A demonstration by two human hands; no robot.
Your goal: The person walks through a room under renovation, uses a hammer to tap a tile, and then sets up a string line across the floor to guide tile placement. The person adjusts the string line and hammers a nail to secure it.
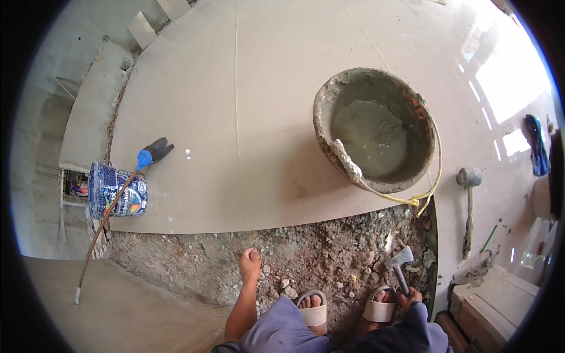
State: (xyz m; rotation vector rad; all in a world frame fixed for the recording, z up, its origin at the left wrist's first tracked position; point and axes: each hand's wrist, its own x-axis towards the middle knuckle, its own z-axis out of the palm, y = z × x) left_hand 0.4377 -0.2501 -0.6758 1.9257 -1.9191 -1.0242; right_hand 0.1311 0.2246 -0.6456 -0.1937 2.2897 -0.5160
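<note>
My left hand (250,265) is closed in a pinch above the rubble, just off the edge of the large tiles. A thin pale string (237,100) runs down across the tiles to its fingertips. By my right foot, my right hand (410,298) is wrapped round the dark handle of a small hatchet (400,259), its flared grey metal head pointing away from me over the rubble. A large mortar-crusted bucket (376,176) stands on the tiles ahead, with wet grey mix inside and a rope handle hanging over its near rim.
A mallet (469,177) lies on the tiles at right, beside a green stick (489,238). At left, a blue paint bucket (138,197) has a long-handled brush (154,153) across it. Rough rubble (194,259) lies underfoot; tile boxes (494,303) sit at lower right.
</note>
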